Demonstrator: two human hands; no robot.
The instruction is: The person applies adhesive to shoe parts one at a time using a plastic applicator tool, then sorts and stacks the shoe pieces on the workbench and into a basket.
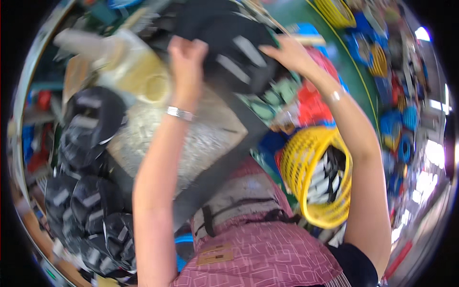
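A black piece with two pale grey strips [224, 64] lies at the far side of the work surface, blurred by motion. At its left edge is my left hand [187, 55], its fingers curled together; what they hold, if anything, cannot be made out. Over the right edge of the piece reaches my right hand [291, 53], thumb and fingers apart. Left of my left hand stands a clear tub with yellowish contents [148, 79]. Between my forearms lies a worn, whitish-stained board [191, 138] on a dark mat.
Black rounded pieces with grey strips [88, 191] are heaped along the left. A yellow perforated basket [311, 215] holding black and white pieces stands at my right. Beyond it lie red plastic [315, 103] and pale green pieces [272, 98]. Yellow and blue baskets line the far right.
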